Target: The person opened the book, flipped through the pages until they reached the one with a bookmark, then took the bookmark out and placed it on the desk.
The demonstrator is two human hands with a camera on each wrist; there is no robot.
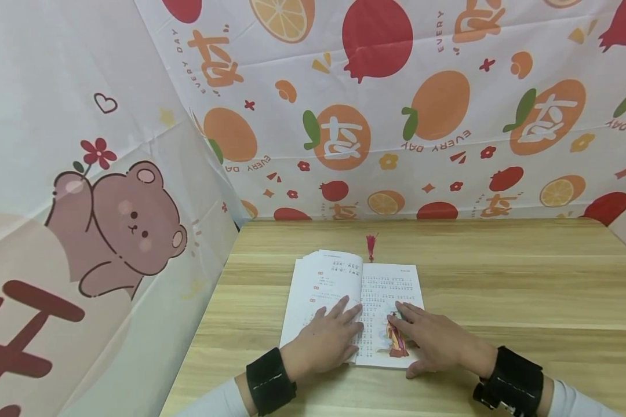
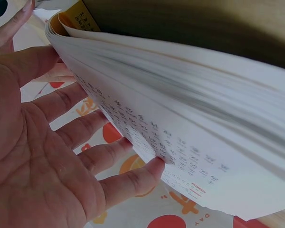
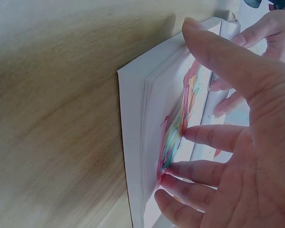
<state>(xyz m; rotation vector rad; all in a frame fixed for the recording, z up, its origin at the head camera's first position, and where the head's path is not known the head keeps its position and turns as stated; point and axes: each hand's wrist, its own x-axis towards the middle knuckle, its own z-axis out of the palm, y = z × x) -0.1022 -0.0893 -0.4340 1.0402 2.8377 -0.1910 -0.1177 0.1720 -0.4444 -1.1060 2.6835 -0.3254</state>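
Note:
An open book [image 1: 391, 284] lies on the wooden table, its left pages slightly raised in a curve near the spine. My left hand [image 1: 326, 336] rests on the left page with fingers spread, fingertips by the spine; the left wrist view shows straight fingers [image 2: 128, 183] against the printed page [image 2: 152, 137]. Over the right page, my right hand [image 1: 440, 339] touches the paper beside a colour picture of a robed figure [image 1: 396, 339]. In the right wrist view its fingertips meet the picture [image 3: 180, 118], while the thumb lies along the lower edge.
A red tassel [image 1: 371, 246] pokes out beyond the top of the book at the spine. The wooden table [image 1: 527, 278] reaches back to a fruit-print cloth [image 1: 381, 127]. To the left hangs a cloth with a bear [image 1: 130, 220]. Both wrists wear black bands [image 1: 271, 381].

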